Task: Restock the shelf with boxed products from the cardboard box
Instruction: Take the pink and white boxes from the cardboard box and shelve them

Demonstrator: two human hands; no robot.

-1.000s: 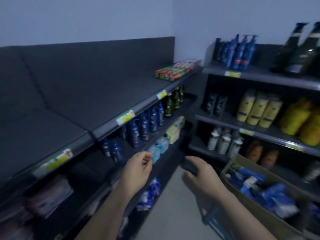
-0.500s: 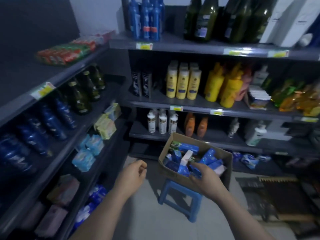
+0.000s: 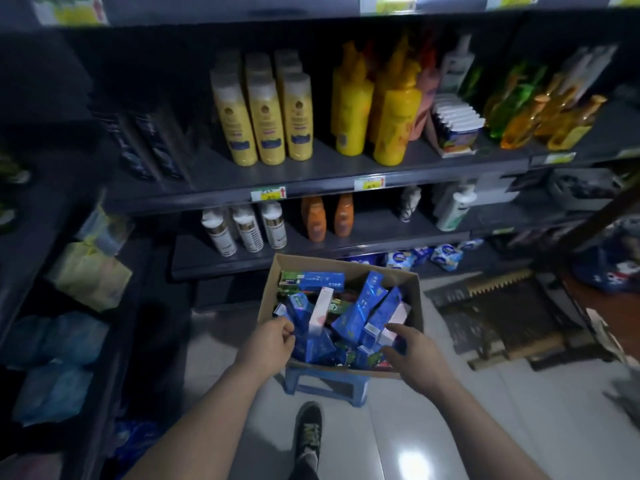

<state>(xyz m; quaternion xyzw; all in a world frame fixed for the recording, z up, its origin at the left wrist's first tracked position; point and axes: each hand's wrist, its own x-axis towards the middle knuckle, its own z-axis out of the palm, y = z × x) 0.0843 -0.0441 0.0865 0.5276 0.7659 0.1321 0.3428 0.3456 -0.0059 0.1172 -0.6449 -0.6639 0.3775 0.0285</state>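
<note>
An open cardboard box stands on a small blue stool in front of the shelves. It is full of long blue product boxes, with a white-pink box and green ones among them. My left hand is at the box's left rim, fingers curled against a blue box; whether it grips it is unclear. My right hand reaches in from the near right, its fingers spread over the product boxes and its thumb apart.
The shelf unit ahead holds yellow bottles, orange bottles and white bottles. A second shelf on the left carries soft packs. My shoe is on the tiled floor; a mat and brush lie to the right.
The view swung from the left shelf down onto the cardboard box. Both hands moved forward to the box; the right one went in among the products, the left one reached its rim.
</note>
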